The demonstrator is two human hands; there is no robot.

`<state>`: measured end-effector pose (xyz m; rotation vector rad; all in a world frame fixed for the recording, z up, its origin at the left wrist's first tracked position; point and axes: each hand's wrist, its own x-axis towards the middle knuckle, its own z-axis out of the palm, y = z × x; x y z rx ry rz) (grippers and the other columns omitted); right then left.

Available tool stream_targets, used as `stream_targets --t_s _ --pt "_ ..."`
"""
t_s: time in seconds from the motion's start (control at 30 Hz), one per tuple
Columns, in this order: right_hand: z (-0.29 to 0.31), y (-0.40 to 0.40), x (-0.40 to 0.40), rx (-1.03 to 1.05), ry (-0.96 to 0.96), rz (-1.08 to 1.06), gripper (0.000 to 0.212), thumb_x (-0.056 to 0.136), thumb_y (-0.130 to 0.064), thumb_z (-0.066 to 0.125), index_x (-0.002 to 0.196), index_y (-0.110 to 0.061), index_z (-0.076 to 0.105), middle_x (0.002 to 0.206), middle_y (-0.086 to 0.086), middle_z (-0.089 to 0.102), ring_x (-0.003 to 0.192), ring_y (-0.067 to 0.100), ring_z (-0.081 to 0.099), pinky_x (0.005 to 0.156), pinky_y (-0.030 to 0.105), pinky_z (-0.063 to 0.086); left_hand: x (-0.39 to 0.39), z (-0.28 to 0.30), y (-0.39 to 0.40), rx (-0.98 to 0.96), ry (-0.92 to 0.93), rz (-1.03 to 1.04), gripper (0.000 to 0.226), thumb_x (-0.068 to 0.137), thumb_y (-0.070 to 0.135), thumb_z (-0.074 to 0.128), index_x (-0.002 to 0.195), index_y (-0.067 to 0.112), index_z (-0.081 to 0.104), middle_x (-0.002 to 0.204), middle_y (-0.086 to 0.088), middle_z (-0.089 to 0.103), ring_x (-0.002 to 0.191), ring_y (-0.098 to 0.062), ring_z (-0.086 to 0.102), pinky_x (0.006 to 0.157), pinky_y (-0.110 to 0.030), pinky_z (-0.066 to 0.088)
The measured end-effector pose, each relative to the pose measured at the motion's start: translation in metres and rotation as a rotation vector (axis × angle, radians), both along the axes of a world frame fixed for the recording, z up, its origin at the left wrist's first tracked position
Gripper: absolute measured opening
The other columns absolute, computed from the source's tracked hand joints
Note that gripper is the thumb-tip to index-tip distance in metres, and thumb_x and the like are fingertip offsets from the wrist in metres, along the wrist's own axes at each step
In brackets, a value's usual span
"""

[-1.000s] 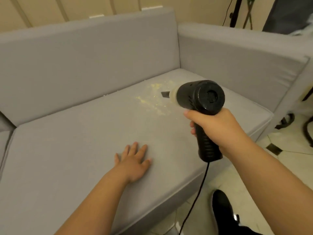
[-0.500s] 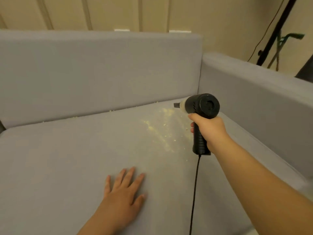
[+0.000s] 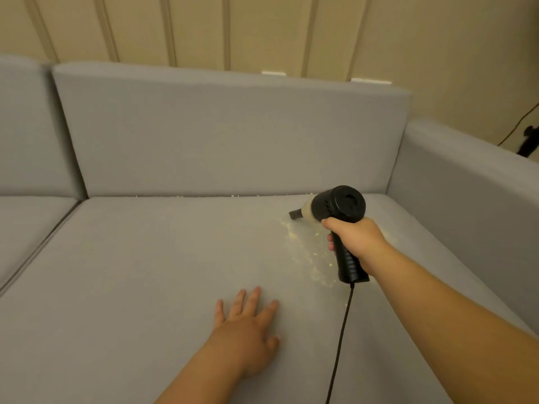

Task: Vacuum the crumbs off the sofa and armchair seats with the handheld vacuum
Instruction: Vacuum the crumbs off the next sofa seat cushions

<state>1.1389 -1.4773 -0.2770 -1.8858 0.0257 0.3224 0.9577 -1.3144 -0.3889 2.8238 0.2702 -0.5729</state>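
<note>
A black handheld vacuum [image 3: 338,205] with a pale collar and dark nozzle points left and down at the grey sofa seat [image 3: 145,272]. My right hand [image 3: 354,239] grips its handle, and its nozzle tip hovers just above the far end of a streak of yellow crumbs [image 3: 309,258] near the seat's right rear corner. More crumbs lie along the crease under the backrest. My left hand [image 3: 248,325] rests flat on the seat, fingers spread, well to the left of the crumbs. A black cord [image 3: 339,345] hangs from the handle.
The sofa backrest [image 3: 227,135] rises behind the seat and the right armrest [image 3: 466,199] stands close beside the vacuum. A second seat cushion [image 3: 26,225] lies to the left across a seam. A beige panelled wall is behind.
The view has swung left and closer over the seat. The vacuum has gone deeper toward the rear right corner, nozzle now at the crumb streak's far end. My left hand stays flat on the cushion.
</note>
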Motion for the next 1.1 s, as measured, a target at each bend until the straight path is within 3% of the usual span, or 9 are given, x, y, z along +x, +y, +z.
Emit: stream_targets --t_s 0.1,0.37,0.53,0.67,0.87,1.1 --pt "-0.003 -0.002 -0.008 0.006 0.014 0.036 0.021 0.090 -0.020 0.079 0.106 -0.009 0.071 0.088 0.015 0.076 0.070 0.023 0.071 0.065 0.033 0.059 0.001 0.008 -0.004 0.003 0.009 -0.014 0.068 0.105 0.059 0.031 0.162 0.046 -0.003 0.169 0.006 -0.025 0.156 -0.025 -0.025 0.120 -0.066 -0.013" --pt "-0.010 -0.008 -0.027 0.080 -0.033 0.000 0.020 0.090 -0.020 0.080 0.106 -0.012 0.071 0.084 0.014 0.075 0.069 0.024 0.070 0.079 0.043 0.063 -0.002 0.013 -0.012 0.001 0.084 -0.018 0.069 0.104 0.062 0.030 0.161 0.049 -0.006 0.168 0.006 -0.028 0.155 -0.026 -0.026 0.121 -0.066 -0.012" --pt "-0.016 -0.012 -0.036 -0.013 -0.043 0.031 0.017 0.088 -0.021 0.080 0.102 -0.015 0.072 0.087 0.015 0.078 0.068 0.022 0.071 0.074 0.039 0.063 -0.003 0.009 -0.010 -0.002 0.078 -0.034 0.069 0.104 0.061 0.031 0.161 0.048 -0.006 0.169 0.006 -0.027 0.156 -0.026 -0.025 0.121 -0.066 -0.012" --pt "-0.014 -0.003 -0.034 0.018 -0.035 0.008 0.016 0.088 -0.020 0.079 0.101 -0.014 0.073 0.079 0.011 0.074 0.064 0.021 0.069 0.069 0.035 0.060 0.003 0.000 -0.004 0.008 0.112 -0.007 0.070 0.103 0.064 0.030 0.161 0.049 -0.006 0.169 0.005 -0.025 0.156 -0.028 -0.022 0.120 -0.068 -0.009" --pt "-0.012 0.008 -0.033 0.009 0.009 0.080 0.019 0.090 -0.024 0.080 0.104 -0.014 0.072 0.084 0.013 0.076 0.067 0.020 0.071 0.069 0.035 0.061 0.016 -0.006 0.002 -0.004 0.105 0.007 0.071 0.102 0.065 0.030 0.161 0.050 -0.006 0.170 0.005 -0.024 0.157 -0.027 -0.021 0.120 -0.069 -0.008" --pt "-0.024 -0.031 -0.066 0.059 -0.007 -0.137 0.016 0.089 -0.021 0.080 0.097 -0.010 0.073 0.082 0.014 0.075 0.072 0.026 0.071 0.079 0.044 0.061 0.019 -0.016 0.001 -0.001 0.098 -0.003 0.071 0.101 0.067 0.029 0.160 0.050 -0.006 0.170 0.005 -0.024 0.157 -0.029 -0.021 0.120 -0.068 -0.008"
